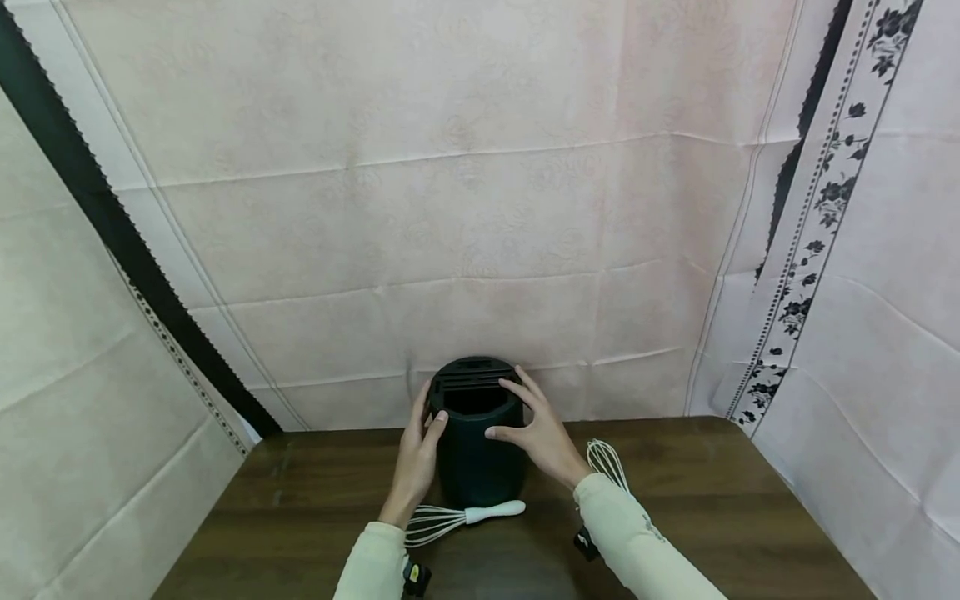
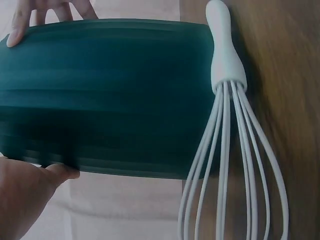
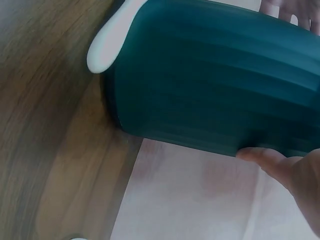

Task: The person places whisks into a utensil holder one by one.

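Observation:
A dark green utensil holder (image 1: 480, 462) with a slotted top and a wide opening stands upright on the table by the back wall. My left hand (image 1: 417, 457) holds its left side near the top, thumb toward the front. On the opposite side, my right hand (image 1: 546, 437) holds the upper part with fingers spread along the rim and thumb across the front. A whisk (image 2: 227, 60) with a white handle lies at the holder's base, its wires toward the left wrist. The holder's ribbed wall (image 3: 215, 85) fills much of the right wrist view.
A second whisk (image 1: 609, 462) lies right of the holder, partly hidden behind my right forearm. The brown wooden table (image 1: 712, 500) meets a pale cloth backdrop (image 1: 480, 225) at its back edge. Cloth panels also flank both sides.

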A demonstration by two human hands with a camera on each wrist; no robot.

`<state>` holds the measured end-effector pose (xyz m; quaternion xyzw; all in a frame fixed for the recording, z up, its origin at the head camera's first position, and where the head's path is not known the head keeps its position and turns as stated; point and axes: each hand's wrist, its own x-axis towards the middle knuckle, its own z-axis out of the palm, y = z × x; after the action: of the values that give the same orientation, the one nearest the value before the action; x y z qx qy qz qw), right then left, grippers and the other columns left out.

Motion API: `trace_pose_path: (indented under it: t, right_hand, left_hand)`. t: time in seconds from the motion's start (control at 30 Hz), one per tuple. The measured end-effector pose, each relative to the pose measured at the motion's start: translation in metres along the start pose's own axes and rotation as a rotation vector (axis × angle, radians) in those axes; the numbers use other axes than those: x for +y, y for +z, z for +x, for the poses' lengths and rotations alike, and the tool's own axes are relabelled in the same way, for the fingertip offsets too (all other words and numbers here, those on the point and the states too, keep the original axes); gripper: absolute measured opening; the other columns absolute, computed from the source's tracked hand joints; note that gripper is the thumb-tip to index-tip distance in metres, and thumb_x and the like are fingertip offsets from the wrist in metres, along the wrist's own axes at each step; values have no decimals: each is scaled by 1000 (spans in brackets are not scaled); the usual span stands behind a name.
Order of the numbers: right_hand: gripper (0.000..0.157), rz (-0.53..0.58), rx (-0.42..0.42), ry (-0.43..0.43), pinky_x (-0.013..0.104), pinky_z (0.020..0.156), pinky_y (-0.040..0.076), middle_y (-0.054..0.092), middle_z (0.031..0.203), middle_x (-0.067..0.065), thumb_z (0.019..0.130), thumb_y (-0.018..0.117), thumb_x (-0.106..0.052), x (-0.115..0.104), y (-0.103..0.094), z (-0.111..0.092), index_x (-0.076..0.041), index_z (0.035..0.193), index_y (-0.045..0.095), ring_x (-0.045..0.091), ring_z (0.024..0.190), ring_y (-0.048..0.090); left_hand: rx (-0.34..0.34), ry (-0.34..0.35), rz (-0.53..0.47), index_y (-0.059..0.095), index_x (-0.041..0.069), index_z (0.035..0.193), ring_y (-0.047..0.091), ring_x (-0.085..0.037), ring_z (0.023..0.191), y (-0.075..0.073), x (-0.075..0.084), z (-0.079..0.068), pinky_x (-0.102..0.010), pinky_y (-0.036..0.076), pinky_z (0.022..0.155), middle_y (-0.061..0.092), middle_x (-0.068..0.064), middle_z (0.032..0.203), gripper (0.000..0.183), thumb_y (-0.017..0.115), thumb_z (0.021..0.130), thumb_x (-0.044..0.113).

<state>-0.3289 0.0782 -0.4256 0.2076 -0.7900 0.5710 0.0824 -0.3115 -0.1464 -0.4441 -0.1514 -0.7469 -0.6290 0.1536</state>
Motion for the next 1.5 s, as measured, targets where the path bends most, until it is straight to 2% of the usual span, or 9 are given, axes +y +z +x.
trace_pose_path:
  t: [0.27,0.33,0.5,0.6,0.8,1.1,1.33,1.4,1.5]
  right_hand:
    - [81,-2,19,19,58,110,35,15,162,-23,76,86,-38,2,-10,-6,-32,148,47,17,150,15]
    - [81,-2,25,18,58,110,35,16,162,-21,76,86,-37,1,-12,-7,-31,147,48,18,150,18]
    - [81,-14,43,19,58,110,35,18,165,-11,75,86,-39,1,-18,-12,-31,147,48,21,149,20]
    - [80,-17,62,30,57,111,35,18,163,-14,75,86,-39,3,-21,-17,-31,146,49,20,149,20]
    - [80,-30,79,31,60,112,30,18,160,-21,75,85,-44,4,-28,-25,-33,145,49,20,150,18]
    - [79,-50,96,23,57,109,37,17,162,-17,75,84,-46,5,-41,-37,-37,145,49,22,149,22]
    - [77,-46,88,25,58,109,37,17,164,-10,76,84,-46,4,-51,-47,-37,144,49,26,149,21]
    - [78,-59,90,32,58,110,35,17,163,-13,76,84,-47,3,-54,-51,-37,144,48,25,150,18]
    - [79,-88,107,39,63,107,35,17,162,-17,75,84,-48,2,-60,-59,-38,145,48,26,150,17]
  left_hand:
    - [-37,-33,-34,16,23,160,20,-30,150,11,35,-9,-55,22,117,20,-6,164,60,45,107,26]
    - [-35,-40,-43,16,23,160,21,-31,149,13,39,-11,-55,23,117,20,-7,164,60,45,107,26]
    - [-18,-33,-64,17,29,159,20,-29,149,23,21,-8,-56,21,117,21,-3,164,58,45,107,28]
    - [-8,-16,-68,20,34,157,20,-26,150,31,7,-5,-56,20,118,23,1,163,57,46,107,30]
    - [9,16,-68,23,42,154,25,-19,148,41,3,-7,-53,23,118,27,7,161,55,47,105,38]
    - [0,43,-54,18,35,157,25,-17,148,58,6,-11,-49,22,119,24,3,162,57,44,107,36]
    - [23,57,-24,22,17,159,28,-25,147,64,42,-27,-51,26,117,27,-10,161,58,47,107,23]
    - [24,52,-40,23,19,158,28,-26,147,68,42,-29,-52,26,117,28,-10,161,58,48,106,23]
    - [20,49,-42,23,29,158,29,-23,147,76,32,-30,-52,26,117,28,-4,161,57,47,107,30]
